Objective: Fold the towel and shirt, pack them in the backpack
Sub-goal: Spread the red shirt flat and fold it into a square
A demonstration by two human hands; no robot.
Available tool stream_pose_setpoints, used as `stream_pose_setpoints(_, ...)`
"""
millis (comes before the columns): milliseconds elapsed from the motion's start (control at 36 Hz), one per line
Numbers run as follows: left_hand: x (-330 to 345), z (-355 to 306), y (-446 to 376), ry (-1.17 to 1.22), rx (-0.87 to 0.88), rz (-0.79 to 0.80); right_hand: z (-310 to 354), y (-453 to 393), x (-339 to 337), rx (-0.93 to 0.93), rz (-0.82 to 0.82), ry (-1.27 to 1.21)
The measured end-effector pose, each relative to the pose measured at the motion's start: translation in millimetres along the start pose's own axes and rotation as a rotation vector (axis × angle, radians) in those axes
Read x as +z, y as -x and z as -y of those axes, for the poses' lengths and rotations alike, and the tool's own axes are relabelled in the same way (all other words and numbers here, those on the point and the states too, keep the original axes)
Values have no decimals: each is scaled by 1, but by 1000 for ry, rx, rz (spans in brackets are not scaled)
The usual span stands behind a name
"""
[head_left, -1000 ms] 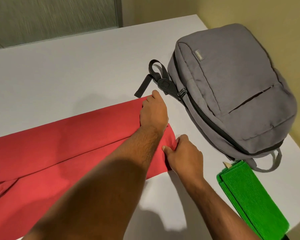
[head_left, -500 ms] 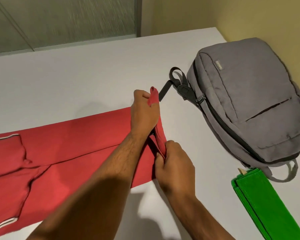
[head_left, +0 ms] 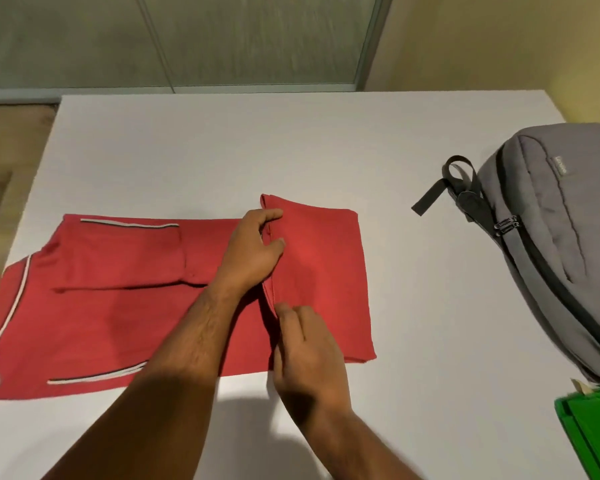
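Observation:
A red shirt with white-trimmed sleeves lies folded lengthwise on the white table. Its bottom end is turned back over the body as a flap. My left hand pinches the flap's hem near its far end. My right hand pinches the same hem nearer to me. A grey backpack lies flat at the right with its zipper closed. The folded green towel shows at the bottom right corner, partly cut off by the frame.
The backpack's black top handle and strap stick out to the left of the backpack. The table's left edge drops to a wooden floor. A glass partition stands behind the table, and a yellow wall stands at the right.
Both hands lifted the shirt's bottom hem and carried it left over the body, making a fold. The view swung left, so the backpack and towel now sit at the right edge.

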State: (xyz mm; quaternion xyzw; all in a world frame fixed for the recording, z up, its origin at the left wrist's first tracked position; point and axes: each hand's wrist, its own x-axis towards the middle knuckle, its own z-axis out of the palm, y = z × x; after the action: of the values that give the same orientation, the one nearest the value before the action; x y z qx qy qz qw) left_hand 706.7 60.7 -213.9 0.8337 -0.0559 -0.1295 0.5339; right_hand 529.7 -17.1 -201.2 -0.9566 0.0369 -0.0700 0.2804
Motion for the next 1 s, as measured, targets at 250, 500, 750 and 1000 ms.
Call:
stream_pose_setpoints(250,-44,41,13,-211,79,14,11,8,41,-262,95,122)
stream_pose_setpoints(500,-52,38,15,-308,131,6,19,16,50,-325,28,108)
stream_pose_setpoints(750,-52,44,19,-342,96,-12,12,17,61,-438,89,113)
stream_pose_setpoints(1000,-33,32,24,-426,260,-398,-8,-32,25,-206,-127,-28)
